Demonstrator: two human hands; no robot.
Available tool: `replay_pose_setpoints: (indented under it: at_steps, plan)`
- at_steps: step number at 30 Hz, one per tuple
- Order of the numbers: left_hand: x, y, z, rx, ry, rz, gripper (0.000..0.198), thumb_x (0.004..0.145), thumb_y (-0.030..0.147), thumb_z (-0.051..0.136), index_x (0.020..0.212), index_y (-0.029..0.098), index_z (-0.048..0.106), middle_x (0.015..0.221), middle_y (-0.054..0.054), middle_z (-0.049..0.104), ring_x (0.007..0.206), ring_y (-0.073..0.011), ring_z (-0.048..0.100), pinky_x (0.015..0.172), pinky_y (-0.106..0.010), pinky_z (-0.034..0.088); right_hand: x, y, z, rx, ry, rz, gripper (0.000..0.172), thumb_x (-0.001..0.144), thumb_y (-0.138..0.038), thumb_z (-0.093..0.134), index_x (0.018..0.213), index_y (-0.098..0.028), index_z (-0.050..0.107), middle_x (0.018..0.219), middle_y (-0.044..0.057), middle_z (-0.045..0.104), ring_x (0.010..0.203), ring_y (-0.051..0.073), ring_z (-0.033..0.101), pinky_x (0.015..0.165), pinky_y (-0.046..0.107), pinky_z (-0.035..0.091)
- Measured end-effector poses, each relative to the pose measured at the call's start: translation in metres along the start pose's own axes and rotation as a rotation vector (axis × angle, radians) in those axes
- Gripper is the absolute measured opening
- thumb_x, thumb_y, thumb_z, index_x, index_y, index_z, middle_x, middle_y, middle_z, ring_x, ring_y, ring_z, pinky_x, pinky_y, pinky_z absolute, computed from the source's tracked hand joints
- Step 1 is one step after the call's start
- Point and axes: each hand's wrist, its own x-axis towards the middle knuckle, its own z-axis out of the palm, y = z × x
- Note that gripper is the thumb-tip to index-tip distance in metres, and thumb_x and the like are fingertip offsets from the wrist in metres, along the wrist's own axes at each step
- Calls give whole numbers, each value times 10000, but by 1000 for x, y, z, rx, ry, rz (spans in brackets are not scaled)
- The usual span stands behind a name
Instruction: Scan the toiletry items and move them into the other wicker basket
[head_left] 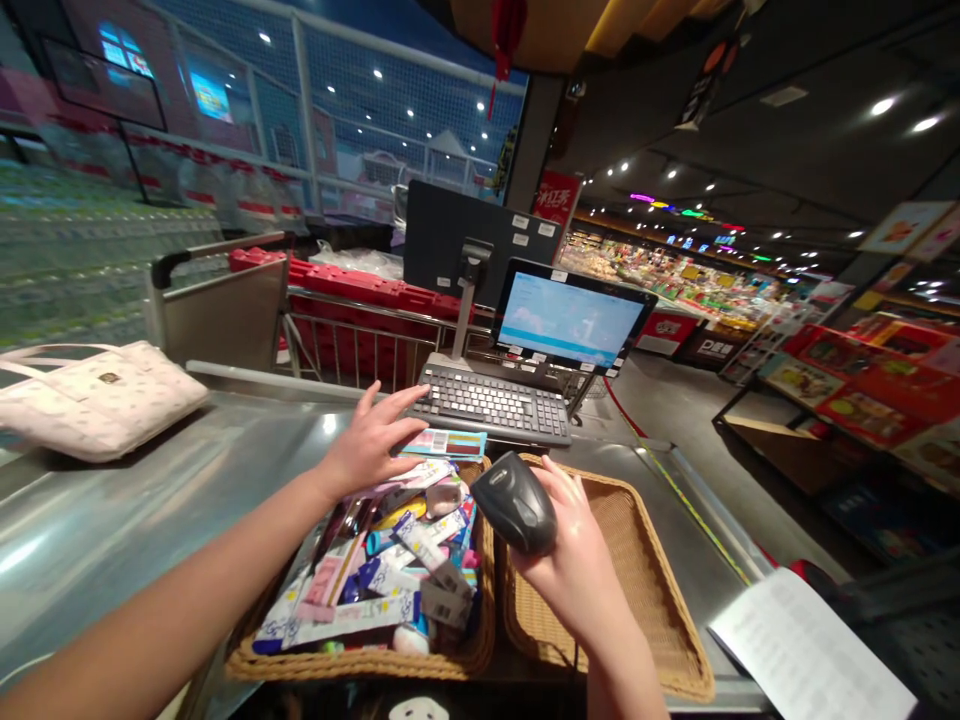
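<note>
A black barcode scanner (517,503) is held in my right hand (566,540), above the gap between two wicker baskets. Small wrapped packets and sticks (420,540) fill the left basket (486,610). The right basket (637,560) shows bare wicker inside. My left hand (379,435) reaches over the far edge of the filled basket with its fingers spread, close to a light-blue packet (450,443) that has a barcode. Just beyond that packet lies a black keyboard (495,403), near my left fingertips.
A lit screen (574,318) and a dark monitor (480,240) stand behind the keyboard. On the metal counter (247,440) at the left sits a pale handbag (105,400). Printed sheets (810,650) lie at the right edge. A metal cart (360,335) stands behind.
</note>
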Motion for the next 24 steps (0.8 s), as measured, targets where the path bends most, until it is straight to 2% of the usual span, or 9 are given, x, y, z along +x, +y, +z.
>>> replay_pose_setpoints:
  at_steps: [9, 13, 19, 24]
  plan:
    - [-28, 1, 24, -82, -240, 18, 266, 824, 340, 649, 1065, 227, 646, 1548, -136, 379, 1373, -300, 428, 1172, -632, 65, -2, -1, 6, 19, -6, 41, 431, 723, -179, 613, 1150, -230, 649, 1268, 99, 618, 1370, 358, 417, 1142, 628, 277]
    - [-34, 2, 30, -131, -315, 50, 287, 816, 339, 665, 1084, 240, 636, 1562, -120, 358, 1390, -307, 401, 1172, -635, 56, -5, 0, 7, 22, -16, 82, 490, 699, -159, 609, 1183, -227, 632, 1286, 98, 612, 1379, 353, 401, 1141, 639, 263]
    - [-34, 10, 35, -185, -465, 77, 269, 793, 323, 695, 1052, 259, 659, 1571, -99, 347, 1420, -306, 353, 1176, -617, 47, -10, 5, 6, 18, -59, 115, 511, 694, -163, 611, 1197, -247, 629, 1295, 80, 610, 1389, 349, 387, 1142, 648, 235]
    - [-27, 17, 38, -228, -580, 105, 332, 759, 299, 718, 1088, 286, 679, 1580, -89, 335, 1454, -319, 293, 1179, -601, 21, -13, 10, 6, 14, -44, 105, 472, 703, -178, 620, 1168, -258, 640, 1271, 78, 623, 1376, 354, 405, 1129, 642, 266]
